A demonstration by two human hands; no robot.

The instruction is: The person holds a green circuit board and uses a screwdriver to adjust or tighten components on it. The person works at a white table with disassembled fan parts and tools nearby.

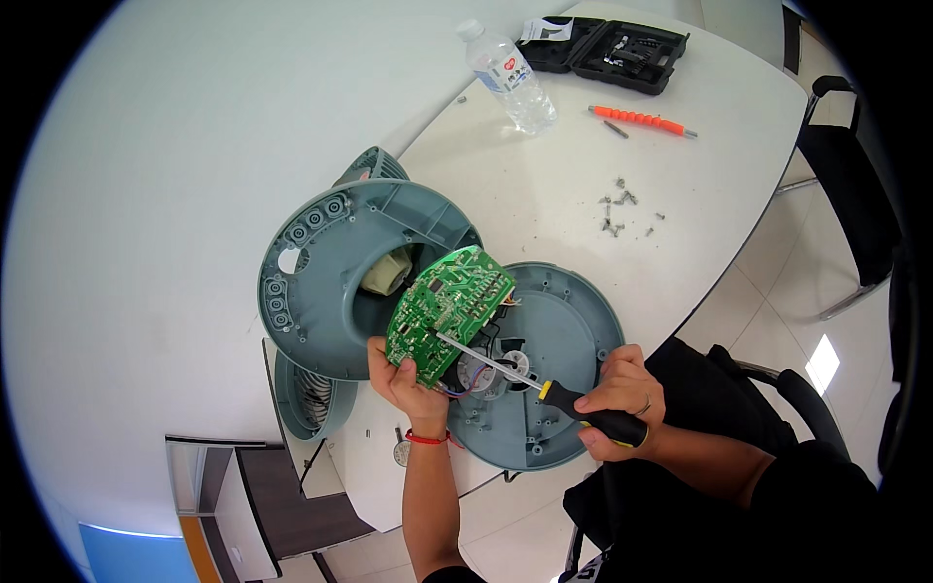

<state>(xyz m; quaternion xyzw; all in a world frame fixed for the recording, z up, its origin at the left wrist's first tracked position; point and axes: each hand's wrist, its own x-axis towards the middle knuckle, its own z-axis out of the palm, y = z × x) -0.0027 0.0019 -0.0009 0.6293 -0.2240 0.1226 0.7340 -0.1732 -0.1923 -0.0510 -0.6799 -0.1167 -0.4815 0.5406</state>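
Note:
A green circuit board [449, 309] is tilted up between two grey-green plastic housing parts. Gripping its lower left edge is my left hand [408, 381], with a red band at the wrist. My right hand [627, 394] is wrapped round the black and yellow handle of a screwdriver [515, 374]. The screwdriver's tip reaches the face of the board; whether it sits on a screw is too small to tell. Behind the board stands the larger round housing [330, 262]. Under my hands lies the round base [573, 311], holding a motor [476, 374] and wires.
Several loose screws [622, 199] lie on the white table [544, 204]. Farther back are an orange flexible bit shaft [641, 120], a screwdriver bit [615, 129], a clear water bottle [510, 80] and an open black tool case [627, 53]. A black chair [846, 194] stands at the right.

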